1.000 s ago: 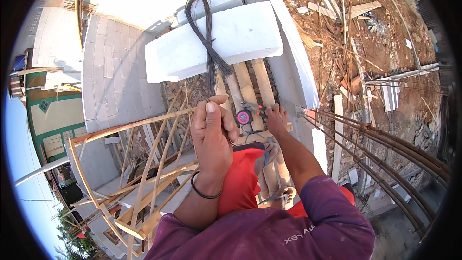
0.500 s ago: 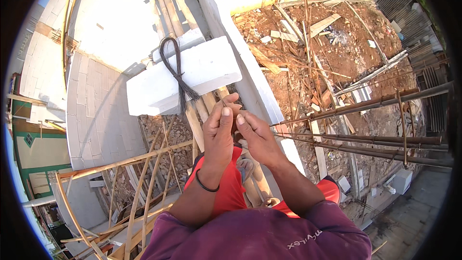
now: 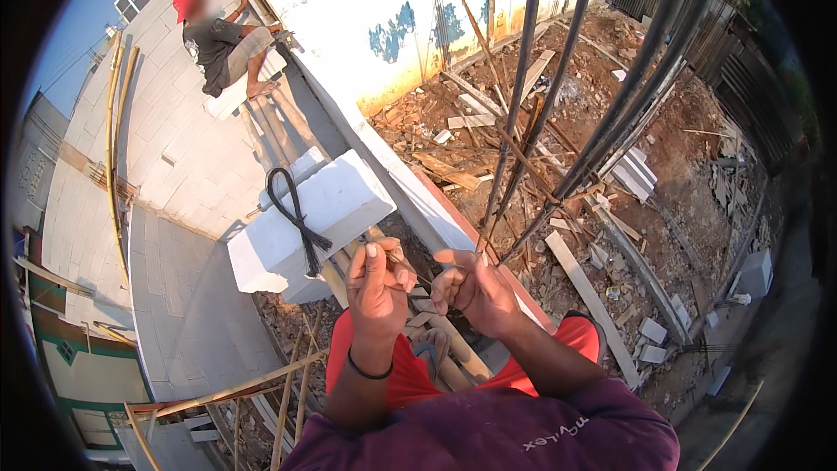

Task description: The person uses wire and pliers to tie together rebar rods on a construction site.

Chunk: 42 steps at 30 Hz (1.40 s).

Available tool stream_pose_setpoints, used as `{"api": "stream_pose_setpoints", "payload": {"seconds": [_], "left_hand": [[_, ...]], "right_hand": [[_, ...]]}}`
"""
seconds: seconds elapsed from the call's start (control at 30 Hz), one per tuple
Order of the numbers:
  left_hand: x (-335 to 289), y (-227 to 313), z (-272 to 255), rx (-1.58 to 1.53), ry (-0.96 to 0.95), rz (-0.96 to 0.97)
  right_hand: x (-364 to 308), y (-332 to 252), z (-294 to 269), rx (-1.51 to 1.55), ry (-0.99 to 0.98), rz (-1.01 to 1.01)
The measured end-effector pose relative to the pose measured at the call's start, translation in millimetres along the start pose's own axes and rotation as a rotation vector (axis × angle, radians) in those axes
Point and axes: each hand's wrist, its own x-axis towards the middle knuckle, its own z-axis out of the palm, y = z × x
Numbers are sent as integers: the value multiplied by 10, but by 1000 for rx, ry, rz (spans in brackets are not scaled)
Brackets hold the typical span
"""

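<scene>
My left hand (image 3: pixel 377 295) and my right hand (image 3: pixel 481 295) are raised in front of my lap, a short gap apart. The fingers of both are curled in toward the thumbs. Whatever they pinch, if anything, is too thin or hidden to make out. Ahead and to the left, a looped bundle of dark wire (image 3: pixel 299 218) lies across a white block (image 3: pixel 340 201). Just beyond my right hand, several dark steel rods (image 3: pixel 567 183) rise toward the upper right.
Bamboo poles (image 3: pixel 292 118) run beneath the block. A low wall (image 3: pixel 418 214) passes along my right. Past it lies rubble-strewn ground (image 3: pixel 540 131) with loose boards. A person (image 3: pixel 231 48) in a red cap sits at the far left, beside a block wall (image 3: pixel 174 235).
My hands, pressed together before, have moved apart with the fingers curled. The view has tilted up, so the seated person and the upright rods now show more fully.
</scene>
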Motion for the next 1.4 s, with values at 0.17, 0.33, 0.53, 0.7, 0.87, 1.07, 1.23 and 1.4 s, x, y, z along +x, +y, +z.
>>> {"api": "stream_pose_setpoints", "payload": {"seconds": [0.17, 0.33, 0.53, 0.7, 0.87, 1.07, 1.23, 1.4], "left_hand": [[-43, -59, 540, -204, -78, -121], [-316, -561, 1015, -199, -127, -363], [-320, -490, 1118, 427, -379, -290], [-85, -447, 1200, 882, -231, 711], [-336, -388, 1280, 1033, -326, 499], [-273, -652, 1379, 777, -301, 814], [560, 62, 1475, 437, -59, 330], [1096, -83, 1408, 475, -289, 38]], "right_hand": [[-443, 131, 10, -901, 290, -692], [-428, -353, 192, -907, 414, -1192], [-657, -1001, 97, -521, 447, -1088], [-790, -1848, 48, -1283, 647, -703], [-519, -2565, -10, -1741, 181, -789], [-112, -3087, 204, -1641, -327, -525], [-54, -2986, 143, -1517, 9, -328], [31, -2391, 125, -713, 60, -100]]}}
